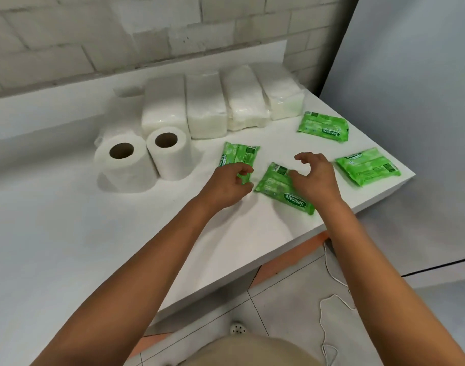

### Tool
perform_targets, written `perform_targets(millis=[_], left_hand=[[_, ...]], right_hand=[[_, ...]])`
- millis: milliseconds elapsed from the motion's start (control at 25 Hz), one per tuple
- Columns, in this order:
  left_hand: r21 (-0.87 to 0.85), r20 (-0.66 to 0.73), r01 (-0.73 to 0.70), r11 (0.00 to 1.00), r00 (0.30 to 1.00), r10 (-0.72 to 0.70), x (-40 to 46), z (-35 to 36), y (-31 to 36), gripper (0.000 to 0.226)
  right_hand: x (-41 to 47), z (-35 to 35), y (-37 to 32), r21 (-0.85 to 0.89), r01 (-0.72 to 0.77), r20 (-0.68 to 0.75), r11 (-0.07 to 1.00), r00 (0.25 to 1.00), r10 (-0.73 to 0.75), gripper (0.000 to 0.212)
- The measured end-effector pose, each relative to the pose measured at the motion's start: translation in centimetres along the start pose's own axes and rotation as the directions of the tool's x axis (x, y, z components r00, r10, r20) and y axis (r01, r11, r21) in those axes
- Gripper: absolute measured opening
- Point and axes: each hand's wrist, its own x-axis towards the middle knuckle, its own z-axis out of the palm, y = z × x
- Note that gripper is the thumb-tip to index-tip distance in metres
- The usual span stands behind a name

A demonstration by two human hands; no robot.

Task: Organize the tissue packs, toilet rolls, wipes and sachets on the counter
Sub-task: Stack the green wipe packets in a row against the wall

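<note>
"Sanicare" is showing in white letters on a dark green oval on the nearest flat green plastic wipes pack (284, 190), and again on the far green wipes pack (323, 126); smaller print is staying illegible.

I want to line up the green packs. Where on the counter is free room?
The counter is bare in front of the toilet rolls. It is crowded between the tissue packs and the right edge, where four wipes packs lie.

Four green wipes packs (323, 126), four tissue packs (205, 107), two toilet rolls (125, 165).
</note>
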Motion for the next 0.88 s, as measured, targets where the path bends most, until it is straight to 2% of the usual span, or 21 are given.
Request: perform_targets(millis=[200,360,520,680,760,880], left_hand=[[0.294,0.244,-0.193,0.936,0.962,0.121,3.6,3.3,1.5,0.079],[0.488,0.406,-0.290,0.823,0.910,0.079,5.8,4.9,2.5,0.105],[0.542,0.508,-0.346,0.766,0.861,0.030,7.3,5.6,3.2,0.107],[0.568,0.524,-0.390,0.725,0.851,0.047,8.0,5.6,3.6,0.098],[0.540,0.522,-0.399,0.741,0.849,0.076,7.8,5.4,3.8,0.097],[0.425,0.454,-0.381,0.821,0.874,0.171,6.7,4.4,4.0,0.093]], right_hand=[[0.3,-1.9,4.3,-0.238,0.062,0.302,0.969,0.953,0.013,0.084],[0.3,-1.5,5.5,-0.317,0.155,0.430,0.936,0.903,-0.004,0.111],[0.4,-1.0,5.7,-0.320,0.148,0.379,0.936,0.925,-0.016,0.108],[0.2,-0.8,5.5,-0.271,0.124,0.328,0.954,0.944,-0.030,0.095],[0.1,-0.9,5.4,-0.233,0.125,0.316,0.964,0.948,-0.046,0.092],[0.1,-1.6,4.8,-0.140,0.158,0.273,0.978,0.955,-0.115,0.093]])
